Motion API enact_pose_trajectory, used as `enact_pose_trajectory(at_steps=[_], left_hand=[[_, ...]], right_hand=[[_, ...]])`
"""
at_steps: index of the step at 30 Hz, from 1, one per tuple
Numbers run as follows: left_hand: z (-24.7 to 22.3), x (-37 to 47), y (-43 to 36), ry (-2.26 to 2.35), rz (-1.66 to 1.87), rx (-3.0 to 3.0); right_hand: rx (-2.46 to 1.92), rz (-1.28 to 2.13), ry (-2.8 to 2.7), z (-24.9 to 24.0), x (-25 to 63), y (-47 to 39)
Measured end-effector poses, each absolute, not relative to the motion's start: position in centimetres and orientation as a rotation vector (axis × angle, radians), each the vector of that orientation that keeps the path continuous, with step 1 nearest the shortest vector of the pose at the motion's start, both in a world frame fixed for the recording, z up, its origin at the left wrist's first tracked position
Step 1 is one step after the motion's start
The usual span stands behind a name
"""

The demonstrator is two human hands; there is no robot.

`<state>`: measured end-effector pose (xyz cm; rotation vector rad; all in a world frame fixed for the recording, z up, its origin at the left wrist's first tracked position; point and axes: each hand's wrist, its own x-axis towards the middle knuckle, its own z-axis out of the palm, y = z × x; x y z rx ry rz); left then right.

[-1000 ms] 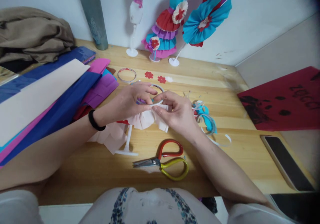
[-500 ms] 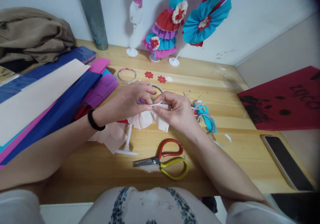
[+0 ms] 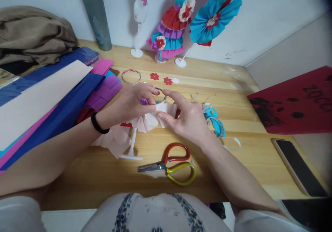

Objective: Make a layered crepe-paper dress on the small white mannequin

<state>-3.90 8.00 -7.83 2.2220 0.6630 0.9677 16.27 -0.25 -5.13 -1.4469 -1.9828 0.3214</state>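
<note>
Dim soft light, dark corners, edges stretched

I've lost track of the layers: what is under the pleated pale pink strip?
Red paper and a white stem peek from under the strip; purple ruffle shows beyond it. The rest is covered by the strip and left hand.

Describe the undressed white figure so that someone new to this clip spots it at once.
Start at the white wall, then find the tall bottle in front of it. The figure is the first one to the bottle's right, on a thin white stem. It shows only a small pink patch, whereas its neighbours wear large, colourful pleated paper.
</note>
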Motion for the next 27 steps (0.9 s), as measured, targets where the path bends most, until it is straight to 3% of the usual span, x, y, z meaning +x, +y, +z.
enact_pose_trajectory(at_steps=[9, 19, 27], left_hand=[[-7.5, -3.9, 7.8, 0.650, 0.936, 2.192], [-7.5, -3.6, 7.6, 0.698, 0.958, 2.150], [-7.5, -3.7, 7.6, 0.670, 0.971, 2.143]], right_hand=[[-1.324, 0.746, -1.529, -6.1, 15.7, 0.1], [-1.306, 0.474, -1.579, -6.5, 14.7, -0.4], [-1.194, 0.538, -1.628, -6.3, 14.4, -0.6]])
